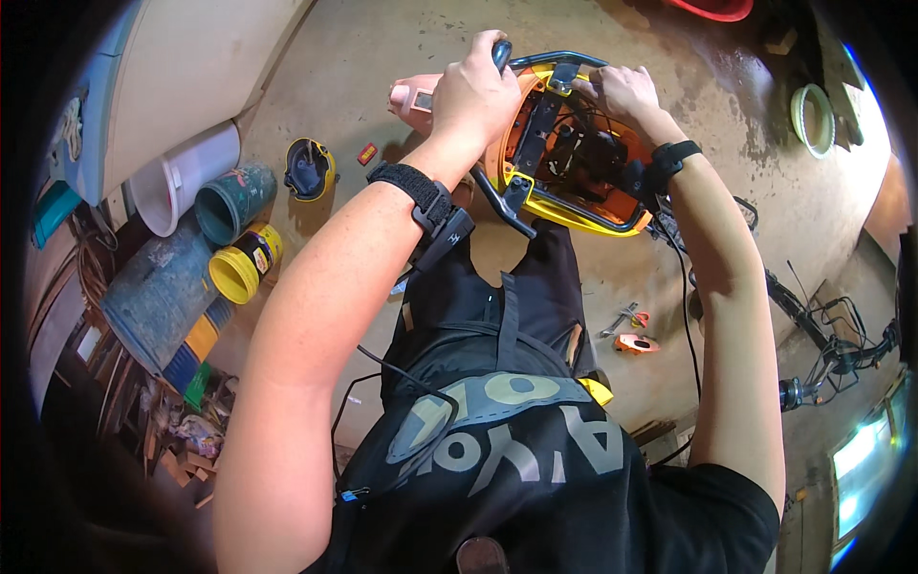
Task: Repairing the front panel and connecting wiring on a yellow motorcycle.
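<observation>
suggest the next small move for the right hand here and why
Perhaps have the right hand gently test the upper yellow mount for looseness: that hand is right beside it, the left hand grips a dark handle, and the orange machine is open on top.

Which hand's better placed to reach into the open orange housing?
Probably the right hand: it's at the housing's rim, beside the opening. The left hand is closed around a black handle.

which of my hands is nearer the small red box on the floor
Left: your left hand is rightward of the red box, on a black handle; your right hand is farther right, at the orange machine.
</observation>
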{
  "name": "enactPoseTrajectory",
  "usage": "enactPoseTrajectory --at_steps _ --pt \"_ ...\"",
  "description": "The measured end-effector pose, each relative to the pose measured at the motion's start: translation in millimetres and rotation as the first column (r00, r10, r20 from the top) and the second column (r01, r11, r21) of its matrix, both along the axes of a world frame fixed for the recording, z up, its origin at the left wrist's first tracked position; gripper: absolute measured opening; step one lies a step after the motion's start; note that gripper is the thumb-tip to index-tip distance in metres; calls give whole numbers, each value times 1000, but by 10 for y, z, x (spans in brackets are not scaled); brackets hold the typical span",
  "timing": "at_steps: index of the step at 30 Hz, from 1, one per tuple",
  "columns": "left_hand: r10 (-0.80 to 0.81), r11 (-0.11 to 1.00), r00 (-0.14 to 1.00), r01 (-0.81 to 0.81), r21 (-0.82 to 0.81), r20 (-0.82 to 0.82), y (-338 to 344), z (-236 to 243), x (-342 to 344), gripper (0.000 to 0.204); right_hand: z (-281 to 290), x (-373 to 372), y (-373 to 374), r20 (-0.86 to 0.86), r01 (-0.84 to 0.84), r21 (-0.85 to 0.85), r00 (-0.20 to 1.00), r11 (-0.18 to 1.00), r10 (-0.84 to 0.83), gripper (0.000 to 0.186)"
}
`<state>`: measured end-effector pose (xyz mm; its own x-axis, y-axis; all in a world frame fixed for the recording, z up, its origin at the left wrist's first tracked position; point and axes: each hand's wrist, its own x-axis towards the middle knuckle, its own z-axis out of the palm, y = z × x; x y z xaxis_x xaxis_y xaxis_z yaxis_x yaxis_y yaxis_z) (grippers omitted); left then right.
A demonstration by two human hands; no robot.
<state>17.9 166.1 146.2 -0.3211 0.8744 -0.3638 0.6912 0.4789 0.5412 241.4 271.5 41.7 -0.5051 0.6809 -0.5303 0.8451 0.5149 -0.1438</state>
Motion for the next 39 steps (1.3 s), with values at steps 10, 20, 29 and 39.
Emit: enactPoseTrajectory --at_steps 10,20,29,39 --pt "-6 1000 1000 6 31 -6 -11 -51 -15 45 27 -130 426 38 -212 20 977 977 211 47" --pt "0 1000 1000 1 31 -5 -13 -62 -10 46 -157 -114 592 -96 -346 71 931 936 352 47" --pt "-1 1000 1000 0 27 11 -13 -66 -9 47 -113 -199 630 -103 -380 71 917 922 386 45" --pt "1 999 1000 -2 42 15 -23 -78 -4 48 -11 -310 683 15 -352 14 936 936 352 42"
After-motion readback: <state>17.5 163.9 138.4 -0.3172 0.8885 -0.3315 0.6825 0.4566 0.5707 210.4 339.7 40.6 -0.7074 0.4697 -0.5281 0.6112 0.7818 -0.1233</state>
